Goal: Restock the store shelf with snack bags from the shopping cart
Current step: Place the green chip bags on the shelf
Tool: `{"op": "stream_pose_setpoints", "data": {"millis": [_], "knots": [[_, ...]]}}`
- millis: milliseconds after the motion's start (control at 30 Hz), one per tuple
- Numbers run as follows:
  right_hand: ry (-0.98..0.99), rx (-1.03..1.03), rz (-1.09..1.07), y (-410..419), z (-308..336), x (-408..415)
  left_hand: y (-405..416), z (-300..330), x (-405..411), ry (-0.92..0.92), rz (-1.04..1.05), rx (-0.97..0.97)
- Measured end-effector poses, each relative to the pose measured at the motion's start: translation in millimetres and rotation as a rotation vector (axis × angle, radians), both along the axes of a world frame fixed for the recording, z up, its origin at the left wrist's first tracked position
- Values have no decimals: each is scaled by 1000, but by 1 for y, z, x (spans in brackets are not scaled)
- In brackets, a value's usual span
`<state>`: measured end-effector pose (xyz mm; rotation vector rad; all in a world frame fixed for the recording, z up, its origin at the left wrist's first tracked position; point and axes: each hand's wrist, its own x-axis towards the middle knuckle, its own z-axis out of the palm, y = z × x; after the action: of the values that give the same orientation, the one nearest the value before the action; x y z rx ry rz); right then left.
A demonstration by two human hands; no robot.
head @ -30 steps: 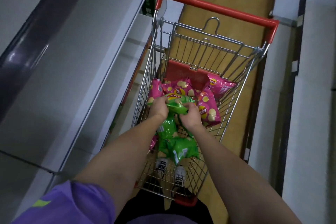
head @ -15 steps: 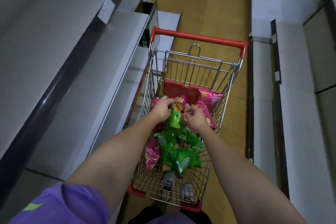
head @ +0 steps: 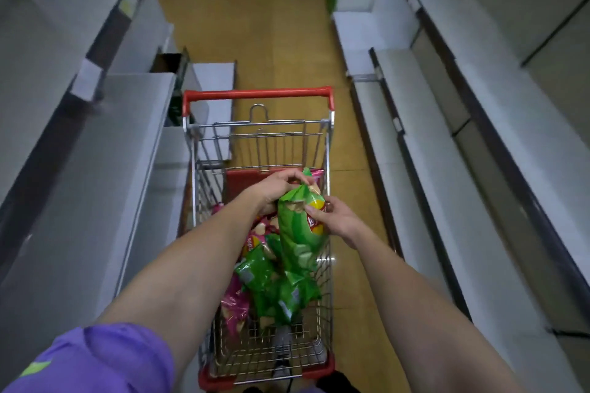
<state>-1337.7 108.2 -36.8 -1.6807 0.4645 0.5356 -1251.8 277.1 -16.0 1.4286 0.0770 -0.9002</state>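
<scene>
- A green bag [head: 298, 230] of chips hangs upright above the cart [head: 258, 96], over its right half; it is glossy and crinkled, with a red-and-yellow logo on its right edge and pale chip pictures near the top.
- The left hand [head: 276, 190] reaches in from the lower left, palm down, and pinches the bag's top corner between curled fingers and thumb.
- The right hand [head: 335, 217] comes from the lower right and grips the bag's right edge by the logo, thumb on the front.
- More green bags [head: 271, 284] lie piled in the cart below it, with pink bags [head: 236, 306] to their left and behind.
- Grey shelves [head: 79, 169] run along the left of the aisle, and others [head: 447, 137] along the right.
- A purple sleeve [head: 95, 360] covers the left upper arm.
</scene>
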Motion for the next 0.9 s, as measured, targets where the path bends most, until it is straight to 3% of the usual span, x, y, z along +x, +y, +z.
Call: {"op": "stream_pose_setpoints", "data": {"millis": [100,200,333,433,533,633,900], "knots": [[-31,-56,-114,-33,-3,-25,-50,-5,-9,-6,41,-42],[-45,-180,-310,-75,-7,-57,-100,1,-23,99,106,-34],[-46,-264,-670,-131,-8,-104,-166,8,-60,39,-244,101],[-127,-272,-798,-167,1,-139,-219,10,-106,3,-382,66],[-125,-182,-896,-200,8,-182,-270,15,-153,-73,-335,44],[-67,-68,-1031,-234,5,-230,-314,12,-197,-1,-304,22],[-56,-25,-1307,-294,1,-377,-406,19,-329,-6,-549,44]]}}
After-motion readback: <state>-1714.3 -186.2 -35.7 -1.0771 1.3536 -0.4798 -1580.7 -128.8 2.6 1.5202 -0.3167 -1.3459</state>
